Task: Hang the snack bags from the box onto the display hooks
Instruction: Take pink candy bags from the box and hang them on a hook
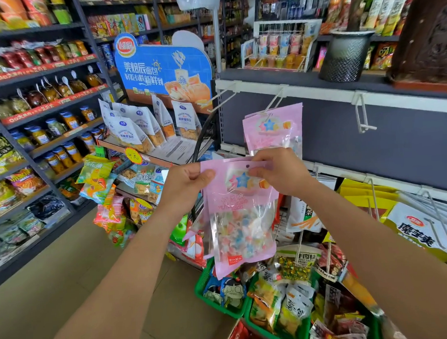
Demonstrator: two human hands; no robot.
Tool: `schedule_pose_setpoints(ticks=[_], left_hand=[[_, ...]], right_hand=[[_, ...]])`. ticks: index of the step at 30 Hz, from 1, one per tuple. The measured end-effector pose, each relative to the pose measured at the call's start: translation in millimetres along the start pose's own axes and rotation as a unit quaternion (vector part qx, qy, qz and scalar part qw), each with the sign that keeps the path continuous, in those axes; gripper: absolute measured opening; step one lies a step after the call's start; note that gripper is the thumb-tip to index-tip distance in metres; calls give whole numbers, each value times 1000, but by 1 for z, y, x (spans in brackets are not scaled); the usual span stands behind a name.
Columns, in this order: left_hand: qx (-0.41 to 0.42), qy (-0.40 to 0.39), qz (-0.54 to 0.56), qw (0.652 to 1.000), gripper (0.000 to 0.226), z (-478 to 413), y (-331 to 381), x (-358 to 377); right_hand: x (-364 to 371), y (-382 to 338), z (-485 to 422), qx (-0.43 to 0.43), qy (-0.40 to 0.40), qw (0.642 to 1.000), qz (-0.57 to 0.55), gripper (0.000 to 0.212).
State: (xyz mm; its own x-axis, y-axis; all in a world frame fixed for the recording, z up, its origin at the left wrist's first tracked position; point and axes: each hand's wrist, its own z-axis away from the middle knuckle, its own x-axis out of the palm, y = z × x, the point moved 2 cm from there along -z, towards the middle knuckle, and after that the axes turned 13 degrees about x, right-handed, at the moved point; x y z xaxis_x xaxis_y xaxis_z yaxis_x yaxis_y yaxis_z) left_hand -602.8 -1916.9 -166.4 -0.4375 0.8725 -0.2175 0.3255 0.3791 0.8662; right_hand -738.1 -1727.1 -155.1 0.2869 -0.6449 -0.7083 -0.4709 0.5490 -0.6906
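I hold a pink snack bag [241, 214] with a star label and coloured candies upright in front of me, with more pink bags stacked behind it. My left hand [186, 186] pinches its top left corner. My right hand [281, 174] pinches the top edge near the hanging hole. Another pink bag of the same kind [274, 128] hangs on a white display hook [274, 101] just above. Bare white hooks stick out at the left [220, 96] and at the right [363, 114] of it. No box shows in view.
Green baskets [204, 280] full of snack packs stand below my hands. Lower hooks [439, 218] at the right carry white and yellow bags. A blue bread display stand [161, 69] is at the left, with long shelves of jars beyond. A dark pot [345, 53] sits on the top ledge.
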Motion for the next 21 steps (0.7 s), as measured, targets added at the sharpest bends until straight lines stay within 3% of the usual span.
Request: schedule_pose_setpoints(ticks=[2, 6, 12, 15, 17, 20, 21], left_hand=[[6, -8, 1, 1000, 18, 0, 1, -1], [15, 5, 1, 1000, 19, -4, 5, 0], [23, 27, -23, 999, 22, -11, 8, 0], [21, 35, -40, 998, 7, -16, 3, -5], [32, 35, -82, 995, 24, -19, 1, -4], [51, 44, -141, 988, 26, -20, -1, -4], [55, 48, -159, 985, 37, -21, -5, -7]], right_hand=[[-6, 2, -1, -11, -4, 1000, 12, 24], [-15, 2, -4, -5, -14, 1000, 23, 10], [-30, 9, -10, 0, 26, 998, 52, 12], [-42, 20, -8, 16, 55, 996, 68, 12], [-48, 23, -7, 28, 55, 993, 96, 14], [-59, 27, -8, 42, 65, 987, 140, 11], [-63, 29, -9, 45, 70, 985, 153, 10]])
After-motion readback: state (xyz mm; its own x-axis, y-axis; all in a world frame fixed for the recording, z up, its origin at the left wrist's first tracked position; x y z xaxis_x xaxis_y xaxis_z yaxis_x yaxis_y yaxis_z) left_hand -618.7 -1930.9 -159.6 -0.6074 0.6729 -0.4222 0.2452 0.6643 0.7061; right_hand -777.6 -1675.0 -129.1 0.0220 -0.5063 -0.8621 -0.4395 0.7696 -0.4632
